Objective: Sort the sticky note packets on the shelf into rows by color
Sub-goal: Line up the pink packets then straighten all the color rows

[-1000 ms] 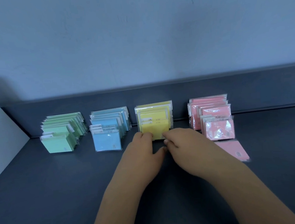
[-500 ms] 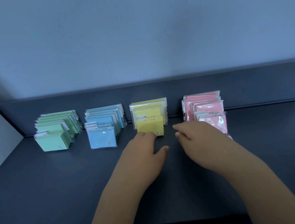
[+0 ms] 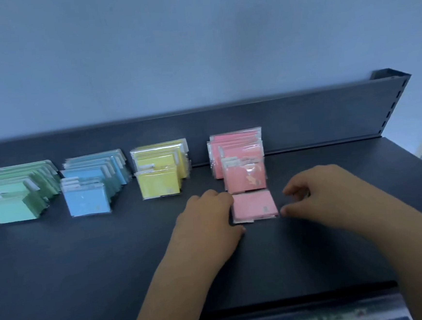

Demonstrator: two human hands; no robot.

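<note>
**Pink packet lies flat between both hands**

It rests face up on the dark shelf, just in front of the pink row, whose packets stand leaning toward the shelf's back panel.

The left hand reaches in from below with its back turned up and its knuckles bent. Its fingertips are against the packet's left edge and are hidden there, and its thumb lies on the shelf near the lower left corner. Whether this hand actually grips the packet cannot be told.

The right hand comes in from the right, forearm angled across the shelf front. Its fingers are loosely curved and sit apart from the packet's right edge, holding nothing. Only the tip of its thumb meets the lower right corner.

To the left, well apart from both hands, stand the yellow row, the blue row and the green row, side by side with gaps between them.
</note>
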